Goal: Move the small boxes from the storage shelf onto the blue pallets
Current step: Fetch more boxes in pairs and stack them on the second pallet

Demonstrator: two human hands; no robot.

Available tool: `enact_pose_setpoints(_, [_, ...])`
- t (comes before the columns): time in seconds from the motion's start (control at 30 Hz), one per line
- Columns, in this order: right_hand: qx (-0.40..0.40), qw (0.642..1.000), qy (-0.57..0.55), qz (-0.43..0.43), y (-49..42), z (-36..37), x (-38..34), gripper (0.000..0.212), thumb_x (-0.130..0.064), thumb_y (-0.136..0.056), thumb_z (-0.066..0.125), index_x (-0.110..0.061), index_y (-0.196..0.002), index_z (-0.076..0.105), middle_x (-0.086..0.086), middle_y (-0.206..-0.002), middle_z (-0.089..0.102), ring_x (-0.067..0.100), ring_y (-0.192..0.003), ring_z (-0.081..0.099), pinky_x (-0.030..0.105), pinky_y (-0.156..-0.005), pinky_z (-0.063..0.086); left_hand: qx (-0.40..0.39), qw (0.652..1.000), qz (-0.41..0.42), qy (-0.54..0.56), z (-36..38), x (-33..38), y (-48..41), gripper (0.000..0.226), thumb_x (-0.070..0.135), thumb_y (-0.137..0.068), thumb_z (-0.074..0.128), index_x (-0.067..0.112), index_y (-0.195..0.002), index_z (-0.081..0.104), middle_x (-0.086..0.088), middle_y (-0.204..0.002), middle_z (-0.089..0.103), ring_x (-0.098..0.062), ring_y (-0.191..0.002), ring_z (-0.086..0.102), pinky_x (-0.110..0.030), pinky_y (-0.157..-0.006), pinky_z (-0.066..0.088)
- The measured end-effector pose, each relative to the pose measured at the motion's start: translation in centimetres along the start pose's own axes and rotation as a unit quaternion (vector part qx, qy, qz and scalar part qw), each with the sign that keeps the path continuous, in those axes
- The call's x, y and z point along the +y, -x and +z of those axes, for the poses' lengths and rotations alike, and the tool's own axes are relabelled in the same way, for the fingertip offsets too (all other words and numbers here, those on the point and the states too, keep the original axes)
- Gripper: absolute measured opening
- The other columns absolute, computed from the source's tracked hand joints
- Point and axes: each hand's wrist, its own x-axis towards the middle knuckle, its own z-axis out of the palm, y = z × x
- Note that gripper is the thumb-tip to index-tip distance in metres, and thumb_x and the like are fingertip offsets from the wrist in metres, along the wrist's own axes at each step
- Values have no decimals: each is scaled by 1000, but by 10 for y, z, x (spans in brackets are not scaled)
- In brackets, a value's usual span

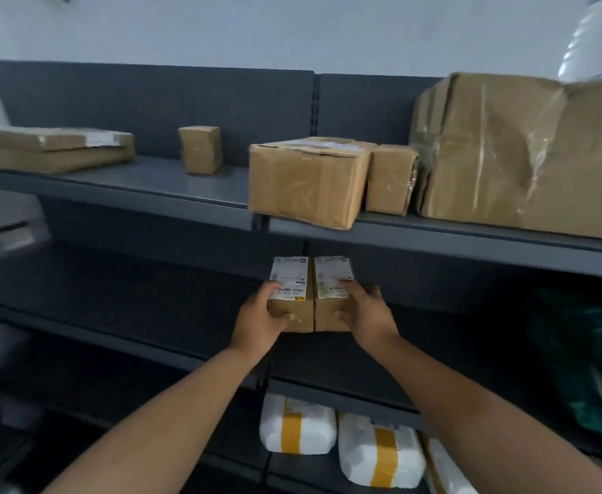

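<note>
Early days, I'd say. The storage shelf [149,308] holds plenty: big box [527,155] up right of the hands, mid-size box [306,180] just above them, tiny box [201,149] up left. Left hand [260,319] grips the first small box [292,276], right hand [367,315] the second small box [331,272] touching it, at the middle level. No blue pallets in sight.

White yellow-taped parcels [297,424] below; green bag [591,369] far right
</note>
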Motion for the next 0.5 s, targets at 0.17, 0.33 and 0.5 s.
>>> enact_pose_setpoints(0.17, [-27,995,-44,-79,-2,58,-100,61,-23,-88,69,-36,-141,41,10,-138,38,26,-112,56,30,-98,47,82,995,-23,-45,-108,-47,23,58,23,-74,82,36,-121,50,-3,-115,58,-19,-103,59,-34,-85,54])
enact_pose_setpoints(0.33, [-64,986,-117,-101,5,119,-213,55,-28,-88,68,-37,-136,44,3,-136,42,14,-103,55,28,-88,49,153,981,-69,-92,-224,-89,57,55,29,-75,80,40,-118,48,1,-114,56,-17,-103,57,-35,-86,53])
enact_pose_setpoints(0.5, [-88,966,-121,-212,26,179,-320,57,-22,-87,70,-35,-137,46,5,-137,39,21,-117,51,23,-92,41,230,957,-103,-141,-332,-122,103,55,28,-77,78,37,-122,49,2,-122,56,-17,-109,53,-32,-89,49])
